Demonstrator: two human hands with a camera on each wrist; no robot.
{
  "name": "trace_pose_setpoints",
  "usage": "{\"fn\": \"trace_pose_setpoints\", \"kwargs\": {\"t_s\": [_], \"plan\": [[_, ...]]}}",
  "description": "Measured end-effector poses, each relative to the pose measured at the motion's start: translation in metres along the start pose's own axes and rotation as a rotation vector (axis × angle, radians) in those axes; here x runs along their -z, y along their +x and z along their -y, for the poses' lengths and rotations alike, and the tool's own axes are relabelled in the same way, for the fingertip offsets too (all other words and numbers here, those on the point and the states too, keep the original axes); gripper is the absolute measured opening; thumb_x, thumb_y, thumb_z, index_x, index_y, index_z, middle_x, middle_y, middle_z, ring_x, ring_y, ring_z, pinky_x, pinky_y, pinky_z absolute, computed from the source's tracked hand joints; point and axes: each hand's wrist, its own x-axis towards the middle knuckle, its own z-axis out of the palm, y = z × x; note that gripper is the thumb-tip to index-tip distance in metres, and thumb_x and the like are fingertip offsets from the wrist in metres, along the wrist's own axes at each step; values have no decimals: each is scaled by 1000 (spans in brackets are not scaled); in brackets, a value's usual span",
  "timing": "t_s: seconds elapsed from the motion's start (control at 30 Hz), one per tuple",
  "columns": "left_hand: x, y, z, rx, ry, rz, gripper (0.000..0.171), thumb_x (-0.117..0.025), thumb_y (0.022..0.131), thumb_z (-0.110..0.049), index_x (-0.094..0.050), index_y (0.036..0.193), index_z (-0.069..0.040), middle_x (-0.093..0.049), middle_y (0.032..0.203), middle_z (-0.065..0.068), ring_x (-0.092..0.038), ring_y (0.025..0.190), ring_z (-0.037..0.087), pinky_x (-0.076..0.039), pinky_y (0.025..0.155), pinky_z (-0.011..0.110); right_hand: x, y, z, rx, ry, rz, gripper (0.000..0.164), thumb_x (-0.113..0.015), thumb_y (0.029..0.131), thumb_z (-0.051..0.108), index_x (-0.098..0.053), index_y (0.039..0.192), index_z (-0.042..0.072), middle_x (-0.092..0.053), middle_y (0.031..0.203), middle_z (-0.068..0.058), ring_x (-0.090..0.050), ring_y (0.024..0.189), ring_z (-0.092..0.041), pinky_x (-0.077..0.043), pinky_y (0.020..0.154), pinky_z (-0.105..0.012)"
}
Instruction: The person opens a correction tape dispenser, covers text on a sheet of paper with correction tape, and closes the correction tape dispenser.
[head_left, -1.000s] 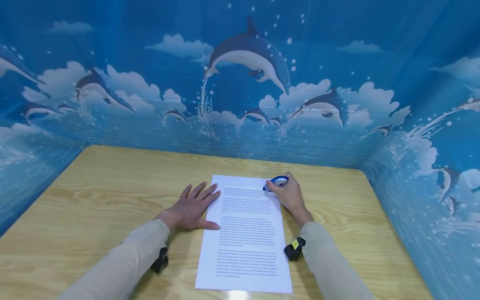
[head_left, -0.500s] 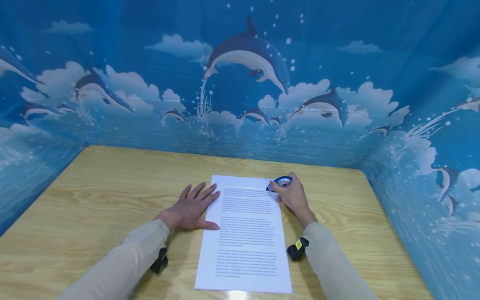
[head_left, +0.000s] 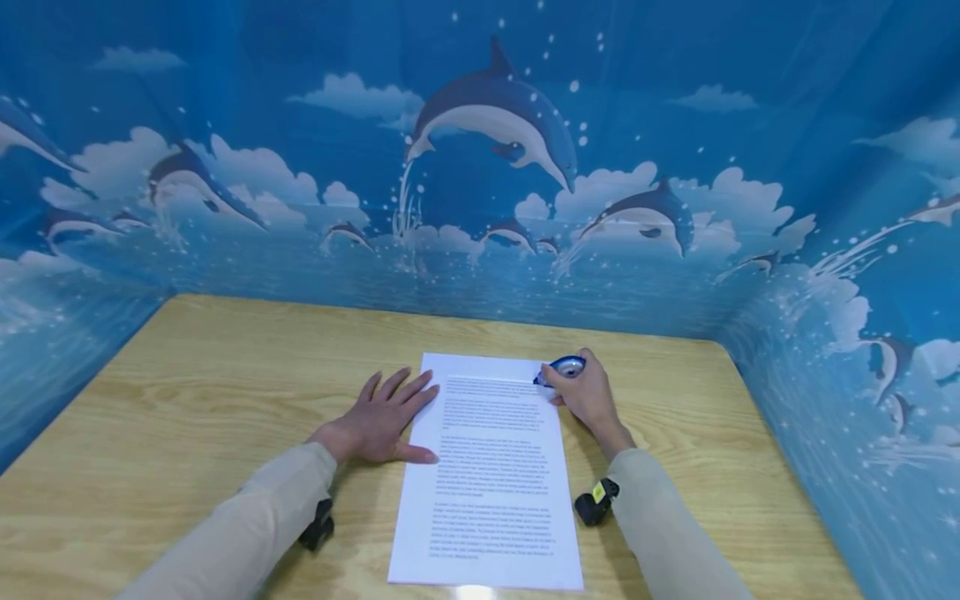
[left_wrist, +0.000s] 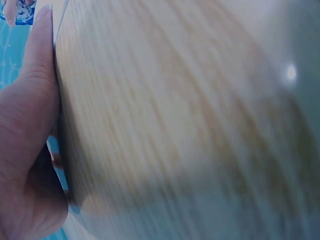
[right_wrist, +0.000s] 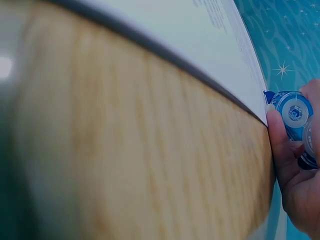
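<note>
A printed sheet of paper point(head_left: 491, 487) lies on the wooden table in the head view. My left hand point(head_left: 377, 423) rests with spread fingers along its left edge, thumb and fingertips on the paper. At the top right of the sheet, my right hand point(head_left: 591, 398) grips a blue correction tape point(head_left: 570, 367) between thumb and fingers. Its tip points left, at the right end of the top lines of text. Clear casing and round reels of the correction tape point(right_wrist: 295, 112) show in the right wrist view. Whether the tip touches the paper I cannot tell.
The wooden table point(head_left: 225, 375) extends around the sheet on all sides. Blue dolphin-print cloth point(head_left: 480, 275) hangs behind the table and at both sides. A black wrist camera point(head_left: 596, 502) sits on the right wrist, another wrist camera point(head_left: 318, 525) on the left.
My right hand has shifted slightly to the right with the correction tape, mostly in the first half second. The left hand and the paper stay in place.
</note>
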Motion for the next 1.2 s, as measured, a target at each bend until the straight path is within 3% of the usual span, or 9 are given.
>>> {"fn": "trace_pose_setpoints", "kwargs": {"t_s": [0.8, 0.97, 1.07, 1.2], "plan": [[-1, -5, -1, 5, -21, 4, 102, -47, 79, -78, -22, 153, -15, -9, 159, 6, -5, 143, 36, -3, 108, 63, -1, -5, 1, -25, 54, 9, 47, -71, 87, 27, -43, 114, 1, -57, 103, -22, -68, 64, -20, -57, 57, -31], [-2, -4, 1, -12, -20, -23, 101, -48, 80, -77, -20, 154, -15, -8, 159, 9, -6, 143, 37, -4, 108, 64, 1, -4, 1, -32, 68, 19, 50, -70, 88, 28, -42, 118, 0, -57, 105, -24, -68, 65, -21, -57, 58, -31], [-4, -3, 3, -35, -9, -55, 100, -46, 80, -77, -18, 154, -16, -8, 159, 9, -7, 143, 37, -6, 107, 64, 2, -3, 2, -62, 123, 28, 54, -69, 89, 29, -40, 124, 0, -56, 109, -24, -69, 68, -20, -57, 60, -30], [-7, -3, 5, -63, -22, -108, 98, -47, 81, -77, -18, 154, -19, -9, 159, 7, -8, 143, 36, -8, 107, 64, 7, -2, 1, -152, 314, 15, 58, -67, 91, 32, -38, 131, 3, -56, 113, -21, -69, 71, -19, -57, 67, -30]]}}
